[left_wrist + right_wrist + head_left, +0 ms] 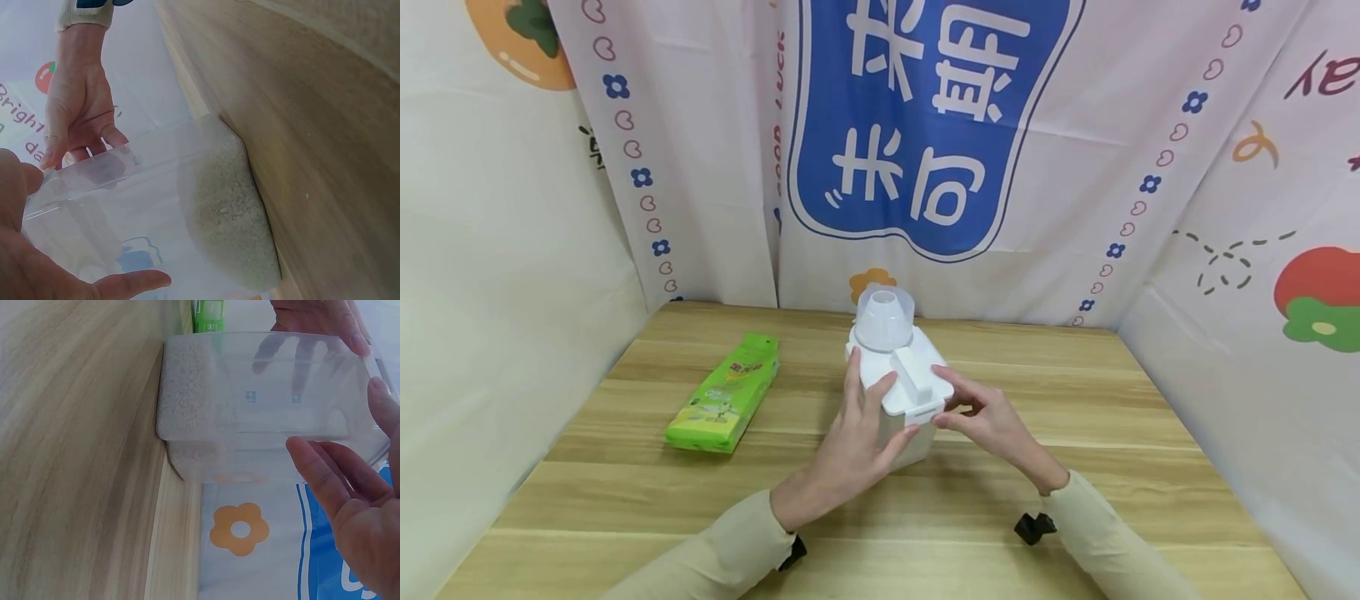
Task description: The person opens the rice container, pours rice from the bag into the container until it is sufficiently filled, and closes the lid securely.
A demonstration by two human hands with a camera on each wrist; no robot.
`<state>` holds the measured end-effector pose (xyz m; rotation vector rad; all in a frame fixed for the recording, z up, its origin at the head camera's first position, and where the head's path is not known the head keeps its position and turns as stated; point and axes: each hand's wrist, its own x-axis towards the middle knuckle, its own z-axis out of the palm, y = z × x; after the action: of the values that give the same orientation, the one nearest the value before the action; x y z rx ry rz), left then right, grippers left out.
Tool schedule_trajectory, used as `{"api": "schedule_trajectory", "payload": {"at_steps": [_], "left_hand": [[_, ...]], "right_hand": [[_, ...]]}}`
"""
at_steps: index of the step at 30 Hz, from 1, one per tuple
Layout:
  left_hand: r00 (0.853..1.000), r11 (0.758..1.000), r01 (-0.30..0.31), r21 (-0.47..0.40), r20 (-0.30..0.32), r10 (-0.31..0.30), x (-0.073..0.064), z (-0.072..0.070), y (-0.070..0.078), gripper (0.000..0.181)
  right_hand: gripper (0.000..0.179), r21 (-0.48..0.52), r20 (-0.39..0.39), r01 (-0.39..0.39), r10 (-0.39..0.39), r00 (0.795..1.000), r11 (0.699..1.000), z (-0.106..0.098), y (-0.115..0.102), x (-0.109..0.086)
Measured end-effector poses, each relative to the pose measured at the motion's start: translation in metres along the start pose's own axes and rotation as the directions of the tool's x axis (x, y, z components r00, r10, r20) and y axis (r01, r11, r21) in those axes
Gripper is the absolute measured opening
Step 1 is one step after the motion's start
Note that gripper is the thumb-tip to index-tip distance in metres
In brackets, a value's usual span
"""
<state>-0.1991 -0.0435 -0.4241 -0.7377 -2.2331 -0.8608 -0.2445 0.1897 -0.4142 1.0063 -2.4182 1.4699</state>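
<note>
A clear plastic rice container (916,448) with a white lid (877,371) stands upright on the table. Pale rice (228,215) fills its bottom part. A translucent measuring cup (884,323) sits on the back of the lid, and a raised white handle (912,375) runs along its front part. My left hand (846,450) holds the container's upper left side, thumb at the front edge and fingers spread toward the back. At the front right corner, my right hand (992,415) grips the rim of the lid between thumb and fingers.
A green bag (724,400) with printed lettering lies on the wooden table (1052,542) to the left of the container. White printed cloth (722,167) hangs behind the table and along both its sides.
</note>
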Motion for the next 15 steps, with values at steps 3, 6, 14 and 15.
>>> {"api": "schedule_trajectory", "payload": {"at_steps": [3, 6, 14, 15], "left_hand": [[1.0, 1.0, -0.004, 0.0, -0.005, 0.004, 0.0002, 0.0001, -0.0002, 0.077], [1.0, 1.0, -0.006, 0.0, -0.006, 0.006, 0.0006, -0.0001, -0.0002, 0.076], [1.0, 1.0, 0.005, -0.029, 0.001, -0.005, 0.001, -0.0017, -0.0023, 0.071], [1.0, 0.999, 0.001, -0.032, 0.001, -0.001, 0.0013, -0.0021, -0.0029, 0.071]], "right_hand": [[0.063, -0.006, -0.013, 0.014, -0.014, 1.0, 1.0, 0.0008, 0.0006, -0.0005], [0.062, -0.014, -0.028, 0.024, -0.024, 0.999, 1.0, 0.0022, 0.0014, -0.0012], [0.06, -0.021, -0.058, 0.038, -0.039, 0.998, 0.999, 0.0062, -0.0033, 0.0004], [0.059, -0.024, -0.057, 0.042, -0.043, 0.997, 0.999, 0.0061, -0.0081, 0.0013]]}}
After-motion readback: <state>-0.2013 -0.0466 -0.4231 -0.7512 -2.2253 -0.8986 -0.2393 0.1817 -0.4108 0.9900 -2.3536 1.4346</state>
